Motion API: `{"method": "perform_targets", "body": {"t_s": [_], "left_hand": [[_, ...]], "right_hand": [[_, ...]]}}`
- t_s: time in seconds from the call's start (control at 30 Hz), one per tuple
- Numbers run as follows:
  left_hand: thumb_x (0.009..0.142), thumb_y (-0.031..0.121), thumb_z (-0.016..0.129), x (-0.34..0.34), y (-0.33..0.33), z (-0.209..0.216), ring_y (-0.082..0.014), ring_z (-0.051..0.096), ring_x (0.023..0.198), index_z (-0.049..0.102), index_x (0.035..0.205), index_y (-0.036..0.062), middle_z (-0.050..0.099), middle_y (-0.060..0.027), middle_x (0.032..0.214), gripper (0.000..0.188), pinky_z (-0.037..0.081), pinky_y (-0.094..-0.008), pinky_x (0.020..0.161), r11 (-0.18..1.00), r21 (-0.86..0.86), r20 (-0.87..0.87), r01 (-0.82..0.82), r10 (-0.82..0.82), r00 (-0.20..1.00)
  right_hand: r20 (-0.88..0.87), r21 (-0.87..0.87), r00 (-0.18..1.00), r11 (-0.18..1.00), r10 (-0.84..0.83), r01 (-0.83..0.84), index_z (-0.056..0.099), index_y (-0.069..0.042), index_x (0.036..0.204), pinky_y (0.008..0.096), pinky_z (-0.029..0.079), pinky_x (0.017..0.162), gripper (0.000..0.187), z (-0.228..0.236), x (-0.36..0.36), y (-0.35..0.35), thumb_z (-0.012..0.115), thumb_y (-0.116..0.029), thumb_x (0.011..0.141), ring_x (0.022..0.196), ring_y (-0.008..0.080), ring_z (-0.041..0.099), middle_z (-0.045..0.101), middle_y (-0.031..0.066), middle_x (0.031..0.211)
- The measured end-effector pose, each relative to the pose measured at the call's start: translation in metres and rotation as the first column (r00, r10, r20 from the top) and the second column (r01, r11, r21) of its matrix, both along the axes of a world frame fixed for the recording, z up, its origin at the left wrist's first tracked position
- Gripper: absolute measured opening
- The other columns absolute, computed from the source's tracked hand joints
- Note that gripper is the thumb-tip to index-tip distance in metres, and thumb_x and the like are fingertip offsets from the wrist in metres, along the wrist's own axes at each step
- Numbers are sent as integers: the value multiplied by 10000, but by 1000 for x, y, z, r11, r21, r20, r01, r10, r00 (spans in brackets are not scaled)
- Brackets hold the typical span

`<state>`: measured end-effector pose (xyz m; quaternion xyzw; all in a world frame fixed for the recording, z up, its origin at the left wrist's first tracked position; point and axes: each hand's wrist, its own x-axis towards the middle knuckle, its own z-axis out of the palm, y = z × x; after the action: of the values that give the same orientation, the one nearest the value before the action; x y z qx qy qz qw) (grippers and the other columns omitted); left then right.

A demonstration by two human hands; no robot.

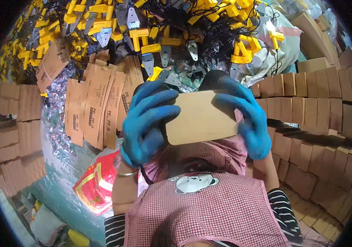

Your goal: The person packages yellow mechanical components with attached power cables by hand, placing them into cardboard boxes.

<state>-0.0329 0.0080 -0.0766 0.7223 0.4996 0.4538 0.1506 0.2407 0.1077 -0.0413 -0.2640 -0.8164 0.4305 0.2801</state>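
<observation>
The left hand point(148, 123) and right hand point(246, 119), both in blue gloves, pinch the ends of a small plain brown cardboard box point(202, 117) held above the lap; squeezing evenly should keep it square. Its contents are hidden. Closed boxes are stacked at right point(307, 107), flat blanks at left point(98, 107).

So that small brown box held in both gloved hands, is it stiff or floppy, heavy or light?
The box looks like thin cardboard, so probably light for its size. Its faces look flat between the left hand and right hand, suggesting it is fairly stiff, though a hard squeeze would likely dent it. The coated gloves probably keep it from slipping.
</observation>
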Motion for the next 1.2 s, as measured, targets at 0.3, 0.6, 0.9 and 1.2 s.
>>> {"method": "perform_targets", "body": {"t_s": [0.3,0.6,0.9,1.2], "left_hand": [[763,54,790,-14,10,29,-438,530,1293,592,1163,18,608,-208,1336,448,401,-516,1096,954,-45,102,297,-291,951],[783,95,801,-13,4,-3,-423,516,1321,600,1151,87,627,-161,1317,419,334,-566,1147,976,141,-81,165,-155,985],[771,73,769,-13,11,22,-346,500,1327,654,1047,74,647,-127,1267,300,365,-509,1112,996,71,-200,62,-47,979],[900,28,654,42,42,8,-143,621,1020,616,1061,3,650,-76,1078,168,482,-277,930,970,-235,177,65,-23,984]], "right_hand": [[233,339,967,923,102,-179,627,-104,1322,511,384,1091,416,22,-22,7,606,-318,965,1330,444,461,521,234,1416],[297,525,954,840,-32,-135,617,-187,1307,552,397,1090,485,0,-28,5,704,-311,846,1319,453,464,491,208,1452],[80,755,974,651,-211,79,727,-210,1026,458,483,949,355,-19,-30,-53,815,-199,682,1103,314,589,630,94,1194],[-149,-806,720,505,-677,308,637,22,1143,287,590,761,203,-18,-41,-116,654,-77,966,879,152,690,706,103,1005]]}}
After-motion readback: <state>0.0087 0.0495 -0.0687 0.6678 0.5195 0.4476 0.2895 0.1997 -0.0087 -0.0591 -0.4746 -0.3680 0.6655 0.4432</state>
